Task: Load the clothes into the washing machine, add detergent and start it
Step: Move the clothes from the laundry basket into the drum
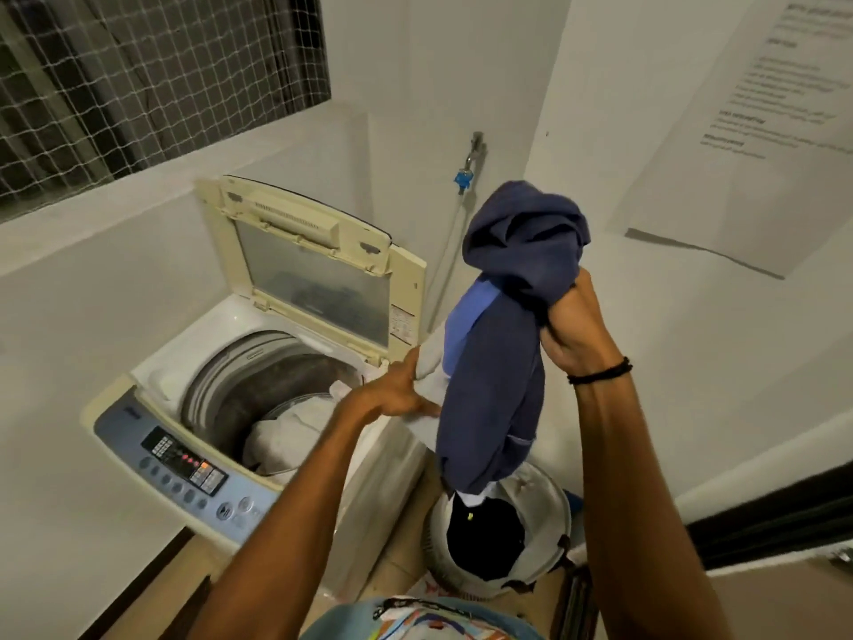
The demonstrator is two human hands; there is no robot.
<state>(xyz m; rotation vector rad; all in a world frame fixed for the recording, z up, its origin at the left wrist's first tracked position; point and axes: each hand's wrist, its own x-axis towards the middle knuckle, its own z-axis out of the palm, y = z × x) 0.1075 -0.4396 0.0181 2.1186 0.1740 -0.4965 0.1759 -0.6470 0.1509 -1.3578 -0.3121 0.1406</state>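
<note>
A top-loading washing machine (152,376) stands at the left with its lid (314,265) raised. White clothes (286,436) lie inside its drum. My right hand (570,325) grips a dark blue garment (498,362) bunched high above a round white laundry basket (549,505). The garment hangs down to the basket, which holds dark clothes (484,538). My left hand (401,390) pinches a pale grey part of the garment near the machine's right rim. No detergent is visible.
The machine's control panel (184,468) faces me at the lower left. A tap with a blue fitting (464,177) and hose is on the back wall. A printed sheet (761,131) hangs on the right wall. A netted window (138,76) is at the upper left.
</note>
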